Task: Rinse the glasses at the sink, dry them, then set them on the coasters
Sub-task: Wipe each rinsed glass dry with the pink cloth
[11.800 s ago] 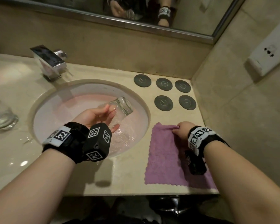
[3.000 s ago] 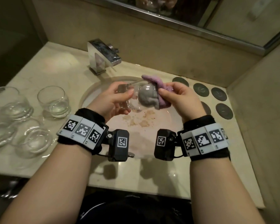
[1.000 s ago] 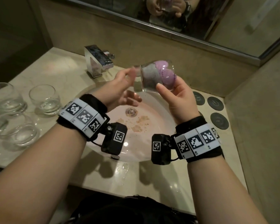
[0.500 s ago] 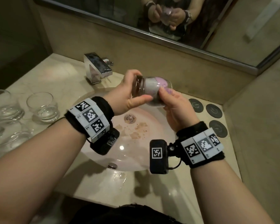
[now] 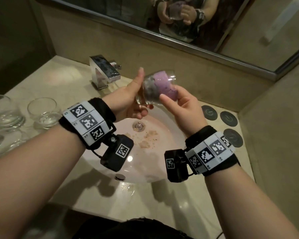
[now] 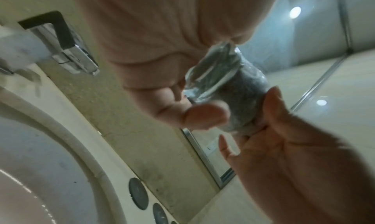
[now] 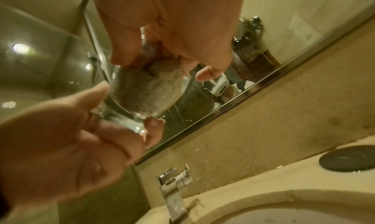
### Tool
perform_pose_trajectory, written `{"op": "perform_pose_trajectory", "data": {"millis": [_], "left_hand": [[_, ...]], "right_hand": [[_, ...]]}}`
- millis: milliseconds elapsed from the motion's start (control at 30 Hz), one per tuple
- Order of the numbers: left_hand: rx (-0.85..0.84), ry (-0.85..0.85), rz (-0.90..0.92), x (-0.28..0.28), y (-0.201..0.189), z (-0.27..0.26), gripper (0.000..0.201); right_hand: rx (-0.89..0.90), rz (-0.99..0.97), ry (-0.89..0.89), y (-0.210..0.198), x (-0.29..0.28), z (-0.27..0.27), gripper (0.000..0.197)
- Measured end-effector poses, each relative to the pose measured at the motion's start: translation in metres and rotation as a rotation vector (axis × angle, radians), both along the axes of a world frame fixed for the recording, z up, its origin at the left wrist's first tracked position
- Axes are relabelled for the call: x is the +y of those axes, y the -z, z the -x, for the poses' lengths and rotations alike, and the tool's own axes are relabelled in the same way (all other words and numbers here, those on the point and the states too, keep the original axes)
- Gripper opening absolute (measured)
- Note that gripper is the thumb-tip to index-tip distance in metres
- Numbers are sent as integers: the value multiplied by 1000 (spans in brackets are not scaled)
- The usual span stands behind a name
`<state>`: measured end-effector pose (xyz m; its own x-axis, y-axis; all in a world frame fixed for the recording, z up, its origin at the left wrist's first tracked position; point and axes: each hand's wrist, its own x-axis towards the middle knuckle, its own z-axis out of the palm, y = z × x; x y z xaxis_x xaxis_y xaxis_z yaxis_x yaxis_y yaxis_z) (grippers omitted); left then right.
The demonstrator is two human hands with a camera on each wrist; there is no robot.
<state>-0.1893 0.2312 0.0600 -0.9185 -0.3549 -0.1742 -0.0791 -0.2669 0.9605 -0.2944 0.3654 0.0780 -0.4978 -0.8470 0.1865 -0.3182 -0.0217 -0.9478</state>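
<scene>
A clear glass (image 5: 145,94) is held tilted above the sink (image 5: 164,169), with its mouth pointing up and right. A purple cloth (image 5: 162,83) is stuffed inside it. My left hand (image 5: 136,95) grips the thick base (image 6: 211,73), thumb up along the side. My right hand (image 5: 179,104) has its thumb on the outside of the wall and its fingers in the mouth, pressing the cloth (image 7: 146,86). Three dark round coasters (image 5: 229,118) lie bare on the counter to the right of the sink.
Several other glasses (image 5: 43,112) stand on the wet counter at the left. A chrome faucet (image 5: 104,71) sits behind the basin. Brown residue lies near the drain (image 5: 138,125). A mirror (image 5: 179,23) runs along the back wall, and a side wall closes in on the right.
My left hand took hold of the glass again and moved down to its base. The glass tipped so its mouth points up and right, and the right hand stays in the cloth.
</scene>
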Motion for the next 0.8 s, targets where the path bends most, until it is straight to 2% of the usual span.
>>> {"op": "perform_pose_trajectory", "data": {"millis": [67, 133, 300, 400, 500, 567, 667, 700, 800], "left_hand": [[10, -98, 27, 3, -4, 1, 58], [22, -195, 169, 3, -5, 0, 46], [99, -192, 721, -5, -8, -4, 58], [139, -133, 944, -10, -5, -5, 74], [178, -81, 1083, -14, 0, -3, 70], [190, -87, 1022, -14, -1, -3, 70], [124, -83, 841, -11, -4, -3, 70], [84, -69, 719, -11, -4, -2, 74], [-6, 3, 95, -10, -4, -2, 107]], "right_hand": [[-58, -15, -43, 0, 2, 0, 16], [-175, -3, -85, -2, 2, -2, 15], [-357, -38, -20, -11, -2, 3, 33], [-489, -77, 52, -18, -4, 7, 39], [-432, -91, 1, -23, -4, 7, 33], [-396, -64, -40, -22, -3, 3, 19], [-354, -24, 28, -15, -4, 1, 24], [-306, -25, 44, -14, -5, 0, 22], [-50, -41, 45, -9, -6, -4, 23]]}}
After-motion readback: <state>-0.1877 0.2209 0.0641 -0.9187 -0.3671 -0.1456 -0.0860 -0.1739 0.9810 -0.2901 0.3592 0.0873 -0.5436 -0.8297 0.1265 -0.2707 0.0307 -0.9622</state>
